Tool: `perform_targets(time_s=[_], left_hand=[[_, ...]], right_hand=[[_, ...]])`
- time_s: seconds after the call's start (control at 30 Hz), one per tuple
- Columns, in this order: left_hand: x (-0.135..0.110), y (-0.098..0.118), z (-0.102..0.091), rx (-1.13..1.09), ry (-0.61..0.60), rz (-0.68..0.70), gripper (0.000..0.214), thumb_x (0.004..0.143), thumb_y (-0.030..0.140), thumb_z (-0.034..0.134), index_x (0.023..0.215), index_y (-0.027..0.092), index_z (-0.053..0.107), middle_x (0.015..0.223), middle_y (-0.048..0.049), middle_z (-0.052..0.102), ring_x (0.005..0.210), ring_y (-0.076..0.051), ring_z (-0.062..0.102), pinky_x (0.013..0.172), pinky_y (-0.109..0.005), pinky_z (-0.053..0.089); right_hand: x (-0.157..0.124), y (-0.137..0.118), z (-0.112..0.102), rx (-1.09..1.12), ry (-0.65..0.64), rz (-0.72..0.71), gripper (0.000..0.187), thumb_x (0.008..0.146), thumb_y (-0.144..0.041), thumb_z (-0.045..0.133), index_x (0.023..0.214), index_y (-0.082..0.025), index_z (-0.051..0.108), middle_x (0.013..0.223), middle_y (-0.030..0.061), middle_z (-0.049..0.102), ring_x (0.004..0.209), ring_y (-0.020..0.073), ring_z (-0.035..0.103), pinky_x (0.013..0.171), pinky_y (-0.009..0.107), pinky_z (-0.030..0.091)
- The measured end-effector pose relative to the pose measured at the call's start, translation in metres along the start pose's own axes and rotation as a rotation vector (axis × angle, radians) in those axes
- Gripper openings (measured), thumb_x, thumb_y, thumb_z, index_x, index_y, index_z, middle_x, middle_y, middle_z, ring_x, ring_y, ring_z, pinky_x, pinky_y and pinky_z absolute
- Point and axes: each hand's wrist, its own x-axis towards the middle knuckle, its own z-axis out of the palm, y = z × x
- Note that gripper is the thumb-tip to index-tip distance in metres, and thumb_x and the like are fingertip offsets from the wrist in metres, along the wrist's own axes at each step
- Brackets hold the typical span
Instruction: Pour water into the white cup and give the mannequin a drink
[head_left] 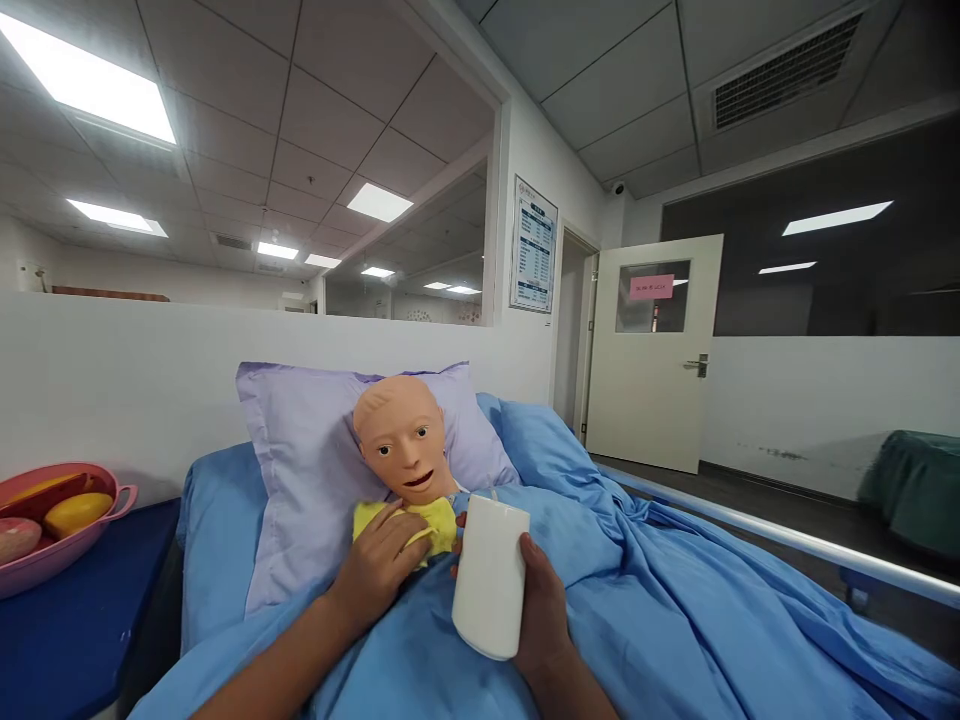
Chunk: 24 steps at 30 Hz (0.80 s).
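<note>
A training manikin (405,440) lies in the bed with its head on a lavender pillow, mouth slightly parted. Across its neck, just under the chin, is a yellow cloth (442,522). My left hand (384,560) rests on this cloth, fingers pressed together and bent over it, holding it against the manikin. My right hand (541,610) is wrapped round a white cup (491,580), which it holds over the blue quilt close to the manikin's chest. The cup leans slightly; its inside is out of sight.
A pink basin (71,560) with fruit-like items stands on a dark blue bedside tabletop (67,640) at left. The lavender pillow (300,460) and blue quilt (645,620) cover the bed. A metal bed rail (787,540) runs along the right. Beyond is an open door (649,390).
</note>
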Motion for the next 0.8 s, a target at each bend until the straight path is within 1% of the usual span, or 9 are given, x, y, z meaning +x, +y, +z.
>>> perform_targets(time_s=[0.1,0.17,0.23,0.33,0.47,0.57,0.63,0.7,0.8], left_hand=[[0.02,-0.008,-0.019,0.049,0.067,0.133,0.012,0.094,0.013,0.051,0.097,0.017,0.061,0.117,-0.0092,0.069,0.125,-0.022,0.055,0.11,-0.048,0.044],[0.04,-0.015,-0.023,0.106,0.158,0.104,0.014,0.092,0.011,0.051,0.098,0.017,0.061,0.121,-0.0098,0.068,0.131,-0.024,0.049,0.111,-0.051,0.041],[0.057,-0.021,-0.017,0.16,0.209,0.043,0.018,0.093,0.01,0.049,0.102,0.017,0.062,0.123,-0.0099,0.066,0.131,-0.025,0.049,0.111,-0.052,0.04],[0.065,-0.024,0.004,0.23,0.128,-0.006,0.021,0.094,0.012,0.047,0.105,0.018,0.063,0.123,-0.0082,0.067,0.124,-0.023,0.055,0.111,-0.048,0.04],[0.042,-0.018,0.03,0.283,0.04,-0.019,0.015,0.092,0.014,0.053,0.097,0.021,0.066,0.109,-0.0027,0.071,0.11,-0.017,0.061,0.11,-0.04,0.038],[0.017,-0.013,0.034,0.245,0.021,-0.031,0.012,0.092,0.016,0.055,0.095,0.02,0.066,0.108,-0.0025,0.07,0.11,-0.017,0.06,0.108,-0.038,0.039],[0.004,-0.011,0.029,0.181,0.012,-0.054,0.012,0.093,0.016,0.054,0.095,0.02,0.065,0.105,-0.0026,0.071,0.107,-0.017,0.061,0.108,-0.04,0.04],[-0.008,-0.008,0.017,0.088,0.019,-0.095,0.016,0.093,0.012,0.05,0.096,0.019,0.064,0.101,-0.0034,0.071,0.103,-0.017,0.062,0.108,-0.042,0.041],[-0.022,0.008,-0.01,-0.07,0.099,-0.264,0.032,0.091,0.001,0.038,0.103,0.019,0.061,0.105,-0.0062,0.069,0.105,-0.017,0.061,0.105,-0.043,0.045]], right_hand=[[0.001,0.001,-0.002,-0.019,-0.01,-0.008,0.058,0.07,-0.06,0.07,0.106,-0.014,0.071,0.089,0.0122,0.074,0.079,0.0293,0.07,0.078,0.043,0.055],[0.002,0.002,-0.003,-0.023,-0.029,-0.01,0.058,0.071,-0.06,0.069,0.107,-0.015,0.071,0.09,0.0124,0.074,0.082,0.03,0.07,0.078,0.044,0.055],[0.002,0.001,-0.003,-0.017,-0.04,-0.005,0.057,0.071,-0.06,0.069,0.106,-0.015,0.071,0.09,0.0126,0.074,0.084,0.0304,0.069,0.079,0.044,0.055],[0.001,0.001,-0.002,-0.003,-0.035,0.01,0.055,0.071,-0.059,0.07,0.104,-0.015,0.072,0.089,0.0123,0.074,0.084,0.0307,0.069,0.08,0.045,0.055],[0.001,0.001,-0.003,-0.007,-0.029,0.01,0.055,0.072,-0.058,0.069,0.106,-0.015,0.072,0.089,0.0125,0.074,0.082,0.0307,0.07,0.08,0.046,0.055],[0.001,0.002,-0.004,-0.016,-0.033,0.002,0.053,0.073,-0.059,0.068,0.105,-0.016,0.071,0.091,0.0125,0.073,0.082,0.0307,0.07,0.079,0.045,0.055],[0.001,0.002,-0.004,-0.029,-0.05,0.004,0.054,0.073,-0.06,0.067,0.105,-0.016,0.071,0.092,0.0125,0.073,0.082,0.0305,0.07,0.077,0.045,0.055],[0.002,0.004,-0.004,-0.056,-0.078,0.021,0.056,0.072,-0.06,0.067,0.107,-0.016,0.07,0.092,0.0127,0.073,0.082,0.0301,0.07,0.075,0.043,0.055],[0.004,0.008,-0.004,-0.129,-0.111,0.043,0.058,0.07,-0.058,0.071,0.109,-0.016,0.068,0.093,0.0128,0.072,0.083,0.0293,0.069,0.07,0.039,0.055]])
